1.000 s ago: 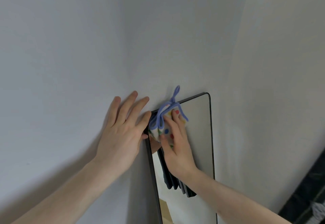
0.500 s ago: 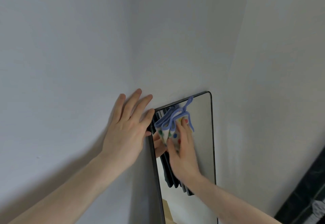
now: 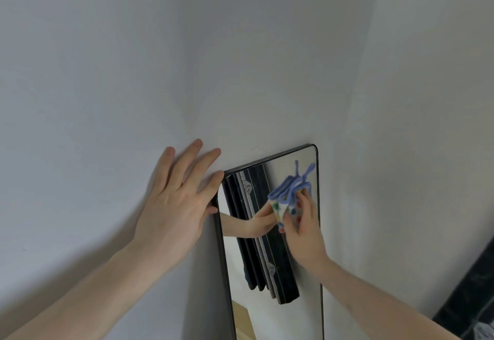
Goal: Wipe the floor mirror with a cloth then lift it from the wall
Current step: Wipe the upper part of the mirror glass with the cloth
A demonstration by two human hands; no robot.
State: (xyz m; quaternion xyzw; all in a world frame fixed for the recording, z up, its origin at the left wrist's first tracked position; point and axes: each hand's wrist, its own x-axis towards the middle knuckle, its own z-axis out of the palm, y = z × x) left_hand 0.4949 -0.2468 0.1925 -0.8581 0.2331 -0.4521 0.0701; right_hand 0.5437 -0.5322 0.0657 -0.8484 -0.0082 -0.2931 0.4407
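A tall floor mirror (image 3: 307, 302) with a thin black frame leans against the white wall, its top end in view. My left hand (image 3: 173, 206) lies flat at the top left corner, fingers straight on the wall and thumb against the frame's left edge. My right hand (image 3: 307, 238) holds a bunched white cloth (image 3: 287, 196) with coloured dots and blue trim, pressing it on the glass near the upper right edge. The glass reflects that hand and a dark striped panel.
White walls (image 3: 107, 72) meet in a corner just left of and above the mirror. A dark marbled object (image 3: 470, 302) stands at the lower right edge of view. The mirror's lower end is out of view.
My right hand has slid the cloth from the mirror's top left corner across to its right side. My left hand has stayed at the top left corner.
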